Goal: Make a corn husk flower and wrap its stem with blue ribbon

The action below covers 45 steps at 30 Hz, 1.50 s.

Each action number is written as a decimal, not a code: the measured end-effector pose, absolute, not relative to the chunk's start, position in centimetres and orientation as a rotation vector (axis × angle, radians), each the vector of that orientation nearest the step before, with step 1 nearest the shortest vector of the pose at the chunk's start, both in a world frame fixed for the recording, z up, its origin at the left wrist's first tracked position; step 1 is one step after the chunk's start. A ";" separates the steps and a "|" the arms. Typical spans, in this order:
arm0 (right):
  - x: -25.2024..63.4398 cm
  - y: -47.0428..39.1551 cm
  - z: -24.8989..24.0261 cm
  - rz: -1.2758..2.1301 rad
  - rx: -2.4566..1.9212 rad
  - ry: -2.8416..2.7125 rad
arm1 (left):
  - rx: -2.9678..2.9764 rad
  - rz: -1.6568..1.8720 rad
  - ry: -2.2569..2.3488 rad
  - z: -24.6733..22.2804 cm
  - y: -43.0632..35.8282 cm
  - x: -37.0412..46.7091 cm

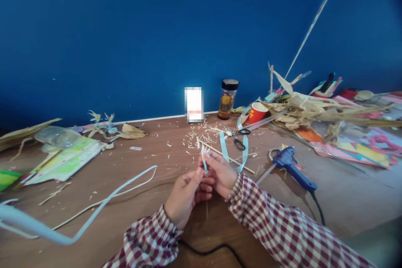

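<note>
Between both hands, near the middle of the table, stands a small pale blue and white strip piece [205, 161] with narrow upright tips. My left hand [186, 194] is closed round its lower part, thumb and fingers together. From the right, my right hand [220, 171] pinches the same piece higher up, close to the tips. A thin stem [207, 209] hangs below the fingers. Just beyond the hands lie light blue ribbon [225, 146], thin sticks [216, 150] and black-handled scissors [239, 144].
A blue glue gun [293, 169] with a black cord lies right of my hands. Farther back are a jar [228, 99], a red paper cup [258, 112] and dried husks [317, 111]. A white lamp-like arm [47, 228] and green paper [67, 161] are at left.
</note>
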State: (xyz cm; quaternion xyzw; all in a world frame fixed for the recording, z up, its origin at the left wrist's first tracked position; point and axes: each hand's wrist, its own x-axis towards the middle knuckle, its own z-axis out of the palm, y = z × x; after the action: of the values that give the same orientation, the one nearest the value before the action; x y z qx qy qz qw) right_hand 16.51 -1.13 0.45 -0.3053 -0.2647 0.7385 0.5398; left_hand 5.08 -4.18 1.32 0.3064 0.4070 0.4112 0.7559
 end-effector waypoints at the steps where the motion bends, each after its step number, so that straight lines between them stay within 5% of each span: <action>1: 16.5 -1.1 0.6 1.738 -0.739 -0.624 | 0.682 0.875 0.886 1.4 -4.2 5.1; 14: 16.7 -1.3 0.9 1.810 -0.689 -0.580 | 0.518 0.709 0.721 1.2 -4.3 4.7; 23: 16.7 -1.3 0.2 1.740 -0.797 -0.781 | 1.046 1.032 1.002 0.3 -3.8 4.3; 40: 16.3 -1.7 0.4 1.693 -0.839 -0.714 | 1.296 1.071 1.071 0.2 -3.7 4.1; 45: 16.4 -1.4 0.3 1.657 -0.834 -0.681 | 0.997 0.901 1.013 0.7 -3.9 4.4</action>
State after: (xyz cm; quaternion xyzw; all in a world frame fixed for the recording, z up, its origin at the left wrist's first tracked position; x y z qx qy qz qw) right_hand 16.45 -1.38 0.32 -0.3523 -0.2878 0.7001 0.5504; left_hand 4.36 -3.93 0.69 0.4418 0.4488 0.3990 0.6664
